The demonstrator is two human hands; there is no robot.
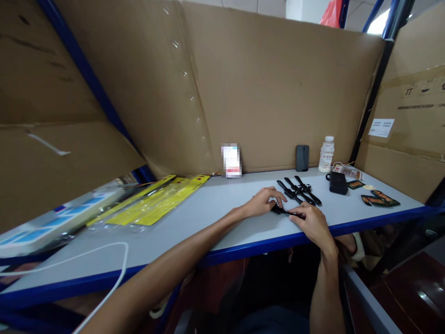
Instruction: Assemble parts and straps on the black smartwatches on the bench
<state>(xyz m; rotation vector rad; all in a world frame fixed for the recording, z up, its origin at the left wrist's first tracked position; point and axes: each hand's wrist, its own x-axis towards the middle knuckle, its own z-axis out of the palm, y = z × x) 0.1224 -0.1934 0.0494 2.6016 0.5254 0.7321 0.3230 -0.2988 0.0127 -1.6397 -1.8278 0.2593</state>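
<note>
Rising behind everything, the tall brown corrugated cardboard panels [264,93] wall in your workspace, and in front of them runs the pale grey tabletop with its blue front edge [194,222]. Off to your left on that tabletop lie the long yellow printed packaging sleeves in clear plastic [156,199], with a thin white cable [114,273] looping near the front edge. Against the cardboard at the back you have a small white plastic bottle [326,154] and, just beside it, a dark grey phone stood upright [302,157]. Further right sits a small black box-shaped pouch [338,183], and near it a few dark printed cards [379,199]. Ahead of your hands, three slim black watch straps [301,190] lie side by side, slanted, just beyond your fingers. Your left hand [264,202] and right hand [311,222] meet close to the front edge, and between them lies the slim black strap piece [283,211], low on the tabletop. Your left grip is narrow, fingertips pinched on one end of it; your right grip is equally narrow, thumb and forefinger closed on the other end.
</note>
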